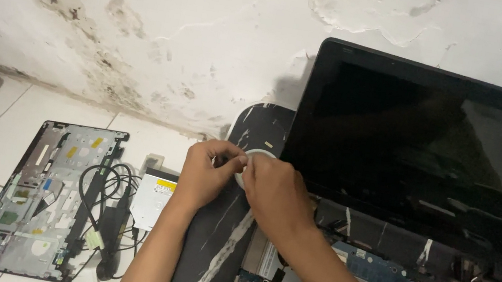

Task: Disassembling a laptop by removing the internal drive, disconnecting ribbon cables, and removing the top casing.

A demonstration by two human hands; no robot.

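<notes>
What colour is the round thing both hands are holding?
White: a small round roll pinched between the left hand and right hand. Seen in the head view.

A small round white roll of tape (256, 156), partly hidden by fingers, is held upright just left of the open laptop's dark screen (429, 145).

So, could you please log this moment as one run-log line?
left hand: pinching white tape roll | right hand: gripping same roll | below: opened laptop, motherboard exposed | floor left: removed palmrest cover, optical drive

light: even, soft indoor | glare: faint reflections on laptop screen (442, 147) | focus: sharp, slight softness overall
</notes>
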